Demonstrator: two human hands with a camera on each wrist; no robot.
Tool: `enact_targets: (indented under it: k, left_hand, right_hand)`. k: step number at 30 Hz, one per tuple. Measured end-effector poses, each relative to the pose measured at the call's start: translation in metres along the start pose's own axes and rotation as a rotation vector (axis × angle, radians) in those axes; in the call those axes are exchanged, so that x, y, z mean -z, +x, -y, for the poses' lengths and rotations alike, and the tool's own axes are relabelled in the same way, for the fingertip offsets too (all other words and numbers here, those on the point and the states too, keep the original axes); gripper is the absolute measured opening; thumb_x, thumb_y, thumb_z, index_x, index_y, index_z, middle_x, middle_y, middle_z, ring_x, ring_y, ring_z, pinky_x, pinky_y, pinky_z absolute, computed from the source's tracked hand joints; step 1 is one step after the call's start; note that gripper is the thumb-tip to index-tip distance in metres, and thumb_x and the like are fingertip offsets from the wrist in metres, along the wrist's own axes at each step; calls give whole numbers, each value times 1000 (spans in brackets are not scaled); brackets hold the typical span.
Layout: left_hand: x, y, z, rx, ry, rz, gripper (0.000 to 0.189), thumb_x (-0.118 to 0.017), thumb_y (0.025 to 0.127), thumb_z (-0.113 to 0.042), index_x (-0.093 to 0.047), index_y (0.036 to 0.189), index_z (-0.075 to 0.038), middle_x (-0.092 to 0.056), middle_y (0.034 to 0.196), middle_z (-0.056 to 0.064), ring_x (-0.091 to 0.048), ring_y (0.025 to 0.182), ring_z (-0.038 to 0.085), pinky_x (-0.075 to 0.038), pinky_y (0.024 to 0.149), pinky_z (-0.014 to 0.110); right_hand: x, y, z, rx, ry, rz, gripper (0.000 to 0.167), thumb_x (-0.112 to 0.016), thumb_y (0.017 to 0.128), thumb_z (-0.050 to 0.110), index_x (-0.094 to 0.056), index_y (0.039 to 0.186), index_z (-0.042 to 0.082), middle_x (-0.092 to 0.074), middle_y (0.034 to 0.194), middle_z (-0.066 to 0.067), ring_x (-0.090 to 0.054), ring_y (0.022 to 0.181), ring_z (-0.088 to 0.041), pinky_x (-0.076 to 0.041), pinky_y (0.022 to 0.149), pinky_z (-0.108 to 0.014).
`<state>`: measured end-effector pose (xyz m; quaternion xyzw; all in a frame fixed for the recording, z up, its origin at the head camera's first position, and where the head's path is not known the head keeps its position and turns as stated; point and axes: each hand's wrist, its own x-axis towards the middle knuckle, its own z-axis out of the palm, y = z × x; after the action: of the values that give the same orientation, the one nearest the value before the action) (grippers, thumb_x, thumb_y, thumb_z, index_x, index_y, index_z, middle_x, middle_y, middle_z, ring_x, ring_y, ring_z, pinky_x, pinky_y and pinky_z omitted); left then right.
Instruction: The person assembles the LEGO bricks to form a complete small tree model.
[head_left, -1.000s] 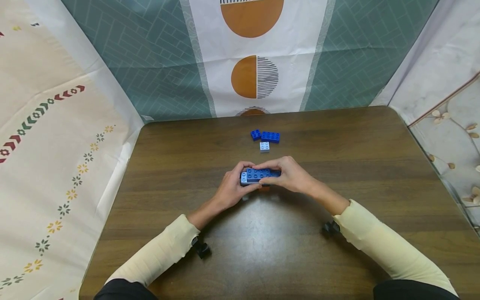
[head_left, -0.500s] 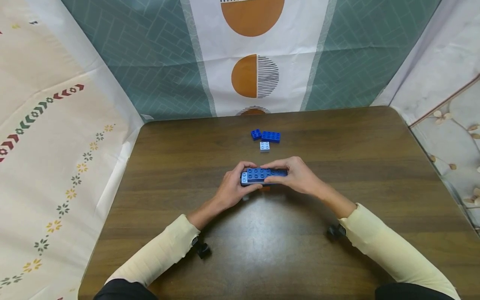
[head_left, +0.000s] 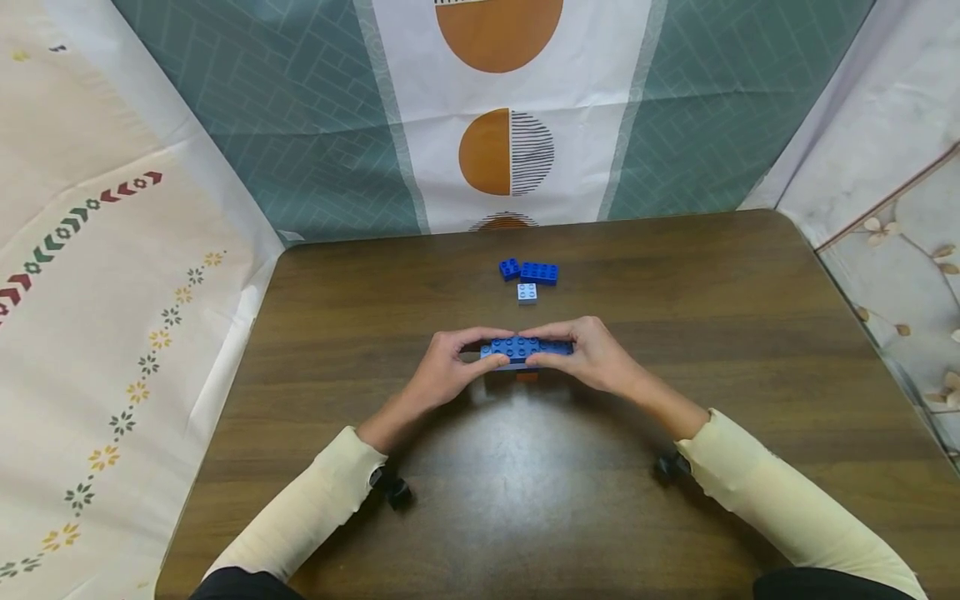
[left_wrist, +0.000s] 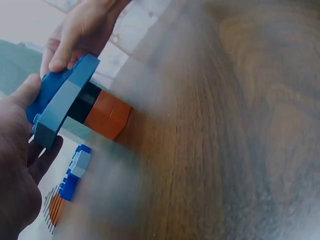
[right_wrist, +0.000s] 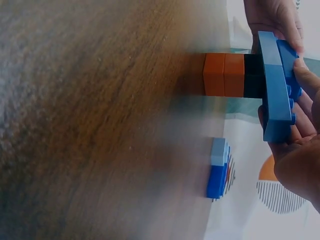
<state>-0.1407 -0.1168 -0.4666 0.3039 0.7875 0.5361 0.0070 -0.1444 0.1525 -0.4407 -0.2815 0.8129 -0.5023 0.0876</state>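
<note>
Your left hand (head_left: 448, 365) and right hand (head_left: 592, 354) meet over the middle of the brown wood-grain table (head_left: 525, 500), both pinching the studded blue plastic brick (head_left: 514, 345) at the top of a block build, your thumbs on its near side and your fingers along its far side. That brick lies on a long blue plastic layer (right_wrist: 277, 112), lighter at one end and overhanging a narrow upright column: a dark plastic block (right_wrist: 253, 75) above two orange plastic blocks (right_wrist: 234, 75). You can't tell whether the top brick is fully seated. Beyond your hands lie a small square dark-blue brick (head_left: 509, 269), a longer rectangular blue brick (head_left: 539, 272) just beside it, and, nearer you, a square pale-blue brick (head_left: 527, 293).
</note>
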Motion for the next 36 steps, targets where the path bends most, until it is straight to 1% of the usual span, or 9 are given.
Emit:
enact_targets:
  k: [5, 13, 17, 20, 23, 25, 29, 31, 36]
  left_hand:
    - [-1, -2, -4, 21, -3, -18, 32, -80, 97, -12, -77, 129, -11, -76, 125, 4, -73, 113, 19, -61, 93, 46]
    - [-1, -5, -2, -39, 58, -34, 33, -80, 97, -12, -77, 130, -13, -77, 125, 2, -73, 112, 17, -62, 88, 41]
    - [0, -4, -1, -44, 64, -31, 34, -80, 97, -13, -76, 131, -14, -76, 126, 3, -73, 113, 18, -62, 89, 42]
    - [1, -2, 0, -50, 87, -23, 37, -81, 97, -16, -75, 134, -14, -75, 129, 2, -71, 117, 18, -61, 93, 44]
    - [3, 0, 0, -54, 100, -6, 41, -81, 97, -17, -73, 137, -14, -73, 133, 1, -70, 121, 17, -59, 98, 46]
    - [4, 0, 0, -45, 107, 8, 40, -81, 98, -20, -73, 137, -15, -74, 132, 0, -70, 119, 16, -59, 98, 45]
    - [3, -3, -1, -11, 105, 10, 36, -80, 99, -23, -75, 134, -18, -75, 129, -1, -72, 115, 13, -60, 95, 42]
    - [1, -3, -2, 2, 85, -1, 35, -79, 99, -21, -76, 133, -17, -75, 128, 0, -73, 113, 13, -61, 93, 42]
    - [0, -3, -2, 1, 51, -11, 34, -79, 98, -16, -77, 132, -15, -76, 127, 1, -73, 113, 16, -61, 92, 42]
  right_hand:
    - [-1, 0, -1, 12, 3, -5, 36, -85, 93, 19, -79, 128, 11, -78, 120, -8, -74, 86, -24, -59, 69, -30]
    - [-5, 1, 1, 49, -82, -13, 37, -84, 94, 22, -78, 128, 9, -77, 121, -8, -75, 101, -14, -62, 88, -38]
    - [-3, 0, 3, 57, -125, -34, 40, -84, 94, 24, -77, 131, 10, -77, 121, -9, -74, 91, -15, -60, 79, -37]
    - [0, -1, 5, 64, -128, -58, 41, -85, 94, 23, -76, 131, 9, -77, 121, -10, -73, 90, -18, -56, 73, -38]
    - [3, -3, 6, 67, -123, -61, 40, -86, 93, 21, -77, 130, 9, -77, 121, -9, -74, 97, -19, -58, 77, -41]
    - [3, -3, 6, 64, -126, -59, 38, -86, 92, 20, -78, 128, 9, -78, 119, -8, -74, 96, -18, -58, 78, -42]
    - [3, -3, 3, 62, -113, -61, 35, -86, 92, 19, -80, 125, 9, -79, 116, -7, -67, 80, -16, -54, 69, -39]
    - [3, -3, 2, 64, -109, -64, 35, -87, 91, 19, -80, 124, 9, -79, 115, -7, -65, 78, -15, -52, 67, -36]
    - [4, -3, 2, 53, -117, -55, 36, -87, 91, 20, -80, 124, 10, -80, 113, -8, -52, 61, -17, -38, 54, -26]
